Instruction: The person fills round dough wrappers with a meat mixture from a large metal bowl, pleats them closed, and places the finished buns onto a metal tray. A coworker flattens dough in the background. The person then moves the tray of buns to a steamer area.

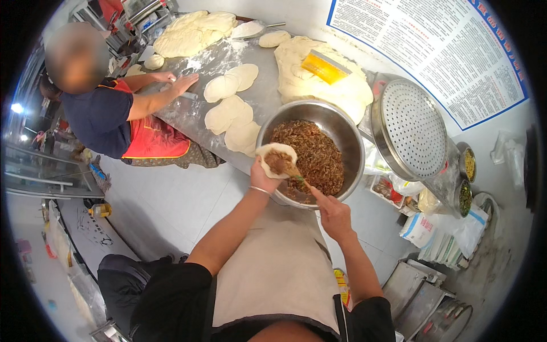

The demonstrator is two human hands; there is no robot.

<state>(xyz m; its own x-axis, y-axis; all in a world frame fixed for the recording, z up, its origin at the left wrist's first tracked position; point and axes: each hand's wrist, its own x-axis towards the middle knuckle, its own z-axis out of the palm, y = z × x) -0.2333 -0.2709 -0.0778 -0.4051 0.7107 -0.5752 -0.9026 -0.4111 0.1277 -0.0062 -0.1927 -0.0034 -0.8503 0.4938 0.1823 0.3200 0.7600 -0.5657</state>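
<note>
My left hand (264,177) holds a round dough wrapper (267,150) with brown filling on it, over the near left rim of a large steel bowl (357,149). My right hand (334,213) grips the handle of a wooden spoon or spatula (304,181), whose end touches the filling on the wrapper. A mound of brown minced filling (314,145) lies in the bowl. Several flat, floured dough rounds (228,113) overlap on the metal worktable (267,92) left of the bowl.
A co-worker (98,115) in a red apron works dough at the table's left side. Large dough masses (295,64) lie at the back, one under a yellow-handled dough scraper (325,67). A perforated steel steamer tray (410,128) and small filled bowls (470,164) are at the right.
</note>
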